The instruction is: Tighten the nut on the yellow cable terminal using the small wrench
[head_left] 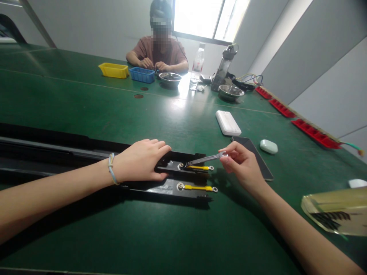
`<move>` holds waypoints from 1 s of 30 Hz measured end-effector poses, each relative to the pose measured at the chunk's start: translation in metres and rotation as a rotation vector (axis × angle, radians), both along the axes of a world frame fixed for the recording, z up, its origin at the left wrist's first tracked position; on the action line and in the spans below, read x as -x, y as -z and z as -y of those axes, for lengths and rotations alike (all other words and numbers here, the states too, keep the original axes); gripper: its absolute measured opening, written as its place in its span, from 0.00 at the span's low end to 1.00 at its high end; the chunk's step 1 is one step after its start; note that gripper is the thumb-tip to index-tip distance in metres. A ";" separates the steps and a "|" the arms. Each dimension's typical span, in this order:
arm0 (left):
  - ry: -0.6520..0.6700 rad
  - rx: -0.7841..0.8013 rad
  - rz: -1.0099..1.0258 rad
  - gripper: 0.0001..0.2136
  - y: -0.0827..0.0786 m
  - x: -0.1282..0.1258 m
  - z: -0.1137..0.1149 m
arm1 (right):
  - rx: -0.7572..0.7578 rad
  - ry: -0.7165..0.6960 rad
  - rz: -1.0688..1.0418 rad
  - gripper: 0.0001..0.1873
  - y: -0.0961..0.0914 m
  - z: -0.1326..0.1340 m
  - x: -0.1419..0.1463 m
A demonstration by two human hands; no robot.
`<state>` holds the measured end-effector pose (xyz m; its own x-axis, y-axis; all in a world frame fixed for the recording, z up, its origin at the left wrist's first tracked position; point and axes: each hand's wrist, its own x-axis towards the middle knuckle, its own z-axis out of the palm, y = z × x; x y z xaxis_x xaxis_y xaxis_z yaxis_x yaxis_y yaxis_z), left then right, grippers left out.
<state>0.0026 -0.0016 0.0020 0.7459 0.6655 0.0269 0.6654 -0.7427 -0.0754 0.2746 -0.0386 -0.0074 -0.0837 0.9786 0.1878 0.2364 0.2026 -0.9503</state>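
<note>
Two long black metal rails lie side by side, with the far rail (169, 157) and the near rail (151, 187) reaching in from the left. My left hand (145, 160) is closed over the far rail, its thumb low between the two. In my right hand (243, 162) a silver combination wrench (206, 158) is pinched by one end. Its other end is at the nut (181, 165) on the far rail, where a short yellow ground wire (200, 167) is attached. A second yellow wire (199, 187) with ring terminals sits at a nut (180, 186) on the near rail.
Beyond my right hand are a dark phone-like slab (254, 156), a white power bank (228, 123) and a pale earbud case (268, 146). Red bins (314, 133) line the right edge. Across the green table sits a person (160, 49) behind yellow (114, 71) and blue trays (142, 75).
</note>
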 end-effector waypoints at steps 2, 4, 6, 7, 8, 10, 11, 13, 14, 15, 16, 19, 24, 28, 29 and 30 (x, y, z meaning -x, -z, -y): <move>0.002 -0.005 -0.004 0.24 0.000 0.000 0.000 | -0.006 -0.023 -0.006 0.17 -0.002 0.003 0.002; 0.002 -0.008 -0.003 0.23 0.000 0.000 0.001 | -0.035 -0.042 0.004 0.18 -0.004 0.008 0.005; 0.001 -0.009 0.000 0.23 0.000 0.000 0.001 | -0.077 -0.052 0.026 0.18 -0.005 0.012 0.008; -0.001 -0.008 0.000 0.23 0.001 0.000 0.001 | -0.095 -0.054 0.038 0.18 -0.004 0.014 0.010; -0.003 -0.006 0.001 0.24 0.001 0.000 0.001 | -0.108 -0.056 0.051 0.19 -0.004 0.016 0.011; -0.009 -0.002 0.001 0.24 0.001 0.001 0.000 | -0.124 -0.059 0.068 0.19 -0.004 0.018 0.013; -0.012 0.000 0.002 0.24 0.001 0.001 0.000 | -0.130 -0.056 0.071 0.19 -0.005 0.018 0.013; -0.015 0.001 0.001 0.24 0.001 0.001 0.000 | -0.135 -0.039 0.070 0.19 -0.006 0.017 0.014; -0.014 0.001 0.001 0.24 0.001 0.001 0.000 | -0.130 -0.028 0.068 0.19 -0.007 0.016 0.013; -0.013 0.001 0.000 0.24 0.001 0.001 0.000 | -0.119 -0.018 0.066 0.18 -0.007 0.015 0.012; -0.010 0.000 -0.001 0.24 0.001 0.001 0.000 | -0.105 -0.008 0.065 0.18 -0.007 0.013 0.011; -0.007 0.002 -0.004 0.24 0.000 0.000 0.000 | -0.068 0.025 0.055 0.15 -0.004 0.006 0.007; -0.002 0.009 -0.002 0.24 0.000 0.000 0.000 | -0.038 0.051 0.037 0.13 0.003 -0.001 0.001; -0.002 -0.002 -0.005 0.24 0.001 0.001 0.000 | -0.030 0.050 0.032 0.13 0.003 -0.001 0.001; -0.002 -0.005 -0.004 0.24 0.001 0.001 0.000 | -0.029 0.048 0.030 0.13 0.003 -0.001 0.001; -0.002 -0.006 -0.004 0.24 0.002 0.001 0.000 | -0.028 0.045 0.027 0.13 0.002 -0.001 0.001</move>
